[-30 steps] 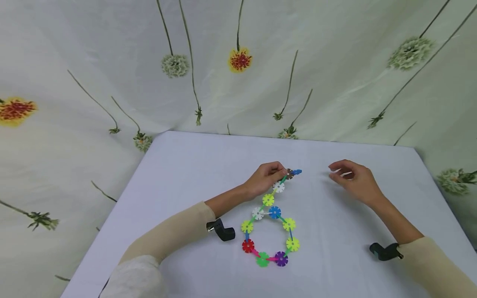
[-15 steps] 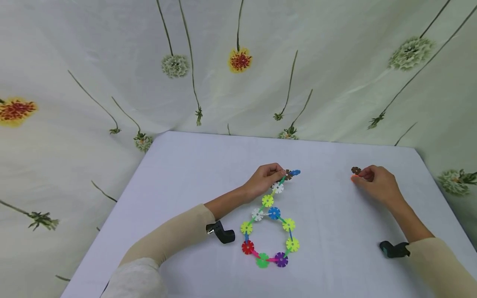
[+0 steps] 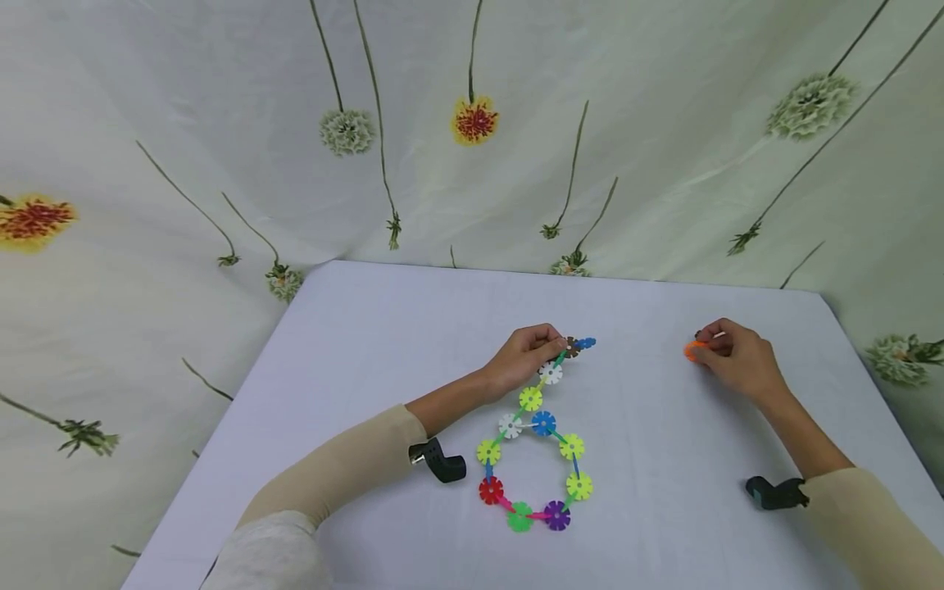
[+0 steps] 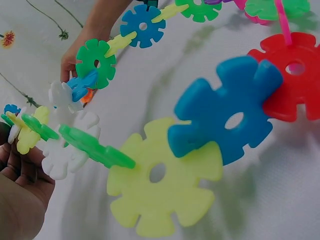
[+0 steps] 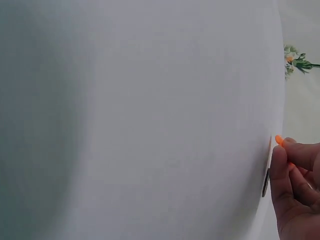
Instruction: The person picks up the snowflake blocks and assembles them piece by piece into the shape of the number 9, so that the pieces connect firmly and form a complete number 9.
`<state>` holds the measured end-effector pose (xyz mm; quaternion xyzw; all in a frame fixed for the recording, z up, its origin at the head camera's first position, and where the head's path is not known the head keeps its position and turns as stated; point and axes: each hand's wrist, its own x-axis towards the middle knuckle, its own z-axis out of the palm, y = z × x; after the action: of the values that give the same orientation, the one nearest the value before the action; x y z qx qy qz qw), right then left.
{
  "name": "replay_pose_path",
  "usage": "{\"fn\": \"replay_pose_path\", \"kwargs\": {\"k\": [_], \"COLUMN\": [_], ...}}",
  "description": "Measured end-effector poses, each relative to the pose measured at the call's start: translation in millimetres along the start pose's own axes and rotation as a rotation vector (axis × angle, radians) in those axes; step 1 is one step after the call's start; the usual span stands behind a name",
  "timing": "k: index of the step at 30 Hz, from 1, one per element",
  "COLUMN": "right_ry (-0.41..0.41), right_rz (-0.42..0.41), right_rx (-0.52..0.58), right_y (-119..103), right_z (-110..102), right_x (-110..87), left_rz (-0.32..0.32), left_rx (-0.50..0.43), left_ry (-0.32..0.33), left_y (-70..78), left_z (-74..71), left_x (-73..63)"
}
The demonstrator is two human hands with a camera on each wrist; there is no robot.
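Observation:
A chain of notched flower-shaped plastic discs [image 3: 531,399] in several colours lies on the white table, its lower part closed into a ring. My left hand [image 3: 519,360] pinches the upper end of the chain beside a brown disc [image 3: 573,347], from which a blue disc [image 3: 586,343] sticks out. In the left wrist view a yellow disc [image 4: 135,175] and a blue disc [image 4: 235,100] of the ring loom close. My right hand [image 3: 741,360] pinches an orange disc [image 3: 692,351] between thumb and fingers. A dark loose disc [image 5: 265,183] sits right by those fingers, mostly hidden in the head view.
The white table [image 3: 413,319] stretches back to a hanging cloth [image 3: 634,139] printed with flowers. Black wrist cameras [image 3: 442,460] are strapped at both sleeves. Between the chain's blue tip and my right hand lies a stretch of tabletop.
My right hand first moved right to the orange and brown discs, then slightly up and left with the orange disc pinched. My left hand stays at the chain's end.

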<state>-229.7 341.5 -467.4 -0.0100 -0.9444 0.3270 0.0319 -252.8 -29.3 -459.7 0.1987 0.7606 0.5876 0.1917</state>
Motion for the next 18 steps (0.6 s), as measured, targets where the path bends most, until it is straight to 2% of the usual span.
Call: {"fn": "replay_pose_path", "kwargs": {"k": [5, 11, 18], "right_ry": [-0.01, -0.099, -0.167], "right_rz": [-0.018, -0.033, -0.066], "right_rx": [0.115, 0.298, 0.415], "right_y": [-17.6, -46.7, -89.7], "right_z": [3.7, 13.5, 22.3], "right_x": [-2.9, -5.8, -13.1], "left_rz": [0.004, 0.0, 0.002], "left_rx": [0.006, -0.006, -0.006], "left_ry": [-0.004, -0.013, -0.011], "left_y": [1.0, 2.6, 1.7], "left_z": [-0.7, -1.5, -2.0], "left_x": [-0.7, -1.2, -1.9]}}
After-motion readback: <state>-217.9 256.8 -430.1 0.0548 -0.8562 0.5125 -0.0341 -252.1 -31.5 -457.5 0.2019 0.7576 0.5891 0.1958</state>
